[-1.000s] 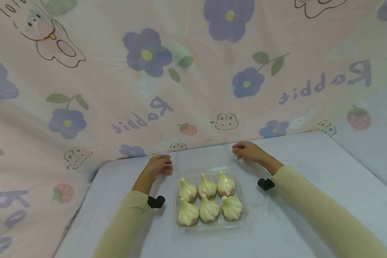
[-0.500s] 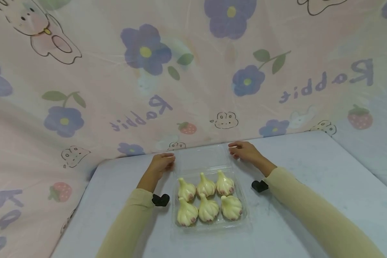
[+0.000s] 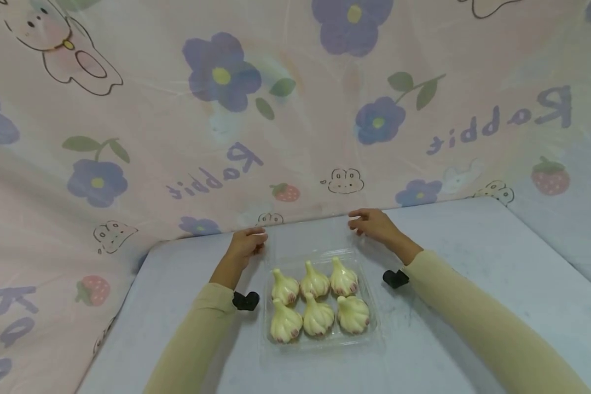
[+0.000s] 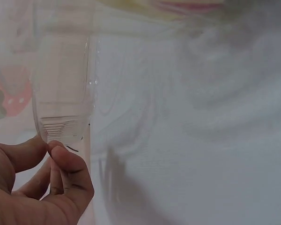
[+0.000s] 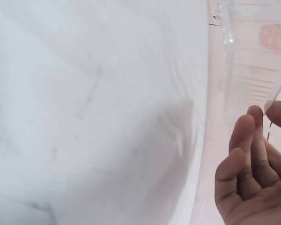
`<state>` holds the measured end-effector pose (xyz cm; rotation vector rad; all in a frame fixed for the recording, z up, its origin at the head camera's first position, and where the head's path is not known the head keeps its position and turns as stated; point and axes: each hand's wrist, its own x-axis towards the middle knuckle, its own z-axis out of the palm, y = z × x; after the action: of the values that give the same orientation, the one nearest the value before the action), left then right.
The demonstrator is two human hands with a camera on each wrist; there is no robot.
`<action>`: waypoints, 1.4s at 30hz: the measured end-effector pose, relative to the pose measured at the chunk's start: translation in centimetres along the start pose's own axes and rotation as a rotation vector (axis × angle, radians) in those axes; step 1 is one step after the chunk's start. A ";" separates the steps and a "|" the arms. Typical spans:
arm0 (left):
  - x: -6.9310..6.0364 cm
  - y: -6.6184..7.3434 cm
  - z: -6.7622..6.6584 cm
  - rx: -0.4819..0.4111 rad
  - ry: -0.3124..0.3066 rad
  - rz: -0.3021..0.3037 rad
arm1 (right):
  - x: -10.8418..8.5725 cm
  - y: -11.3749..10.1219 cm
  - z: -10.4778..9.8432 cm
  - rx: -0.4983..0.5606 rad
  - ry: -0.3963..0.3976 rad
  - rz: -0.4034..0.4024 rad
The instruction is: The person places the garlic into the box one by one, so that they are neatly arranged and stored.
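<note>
Several pale garlic bulbs (image 3: 318,317) sit in two rows inside a clear plastic clamshell box (image 3: 325,348) in the head view. Its see-through lid (image 3: 307,236) is folded back on the far side, and its outline is faint. My left hand (image 3: 243,245) pinches the lid's left corner between thumb and index finger, which the left wrist view shows at the ribbed edge of the lid (image 4: 61,93). On the other side, my right hand (image 3: 376,225) pinches the right corner of the lid (image 5: 257,61) with thumb and fingertip, the other fingers loosely bent.
A white table (image 3: 453,246) lies under the box. Just behind the lid hangs a pink patterned cloth (image 3: 305,148), which also continues along the left and right sides. Small black devices (image 3: 246,301) sit at both wrists.
Both hands have moved inward to the lid's corners and now grip them. The lid's far edge appears slightly higher. The bulbs keep their places in the box.
</note>
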<state>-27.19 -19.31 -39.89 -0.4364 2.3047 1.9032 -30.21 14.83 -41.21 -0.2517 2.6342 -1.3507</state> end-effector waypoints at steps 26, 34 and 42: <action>-0.2 2.5 0.8 -0.007 0.046 0.112 | -0.3 -1.6 -2.5 0.070 0.051 -0.094; -0.2 3.3 0.7 0.000 0.056 0.166 | 0.4 -2.2 -2.6 0.142 0.094 -0.104; -0.5 4.3 0.7 -0.005 0.073 0.242 | 0.5 -3.2 -3.3 0.239 0.136 -0.060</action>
<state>-28.08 -17.85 -35.85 -0.2394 2.5014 2.0295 -31.26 15.52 -36.76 -0.2144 2.5545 -1.7431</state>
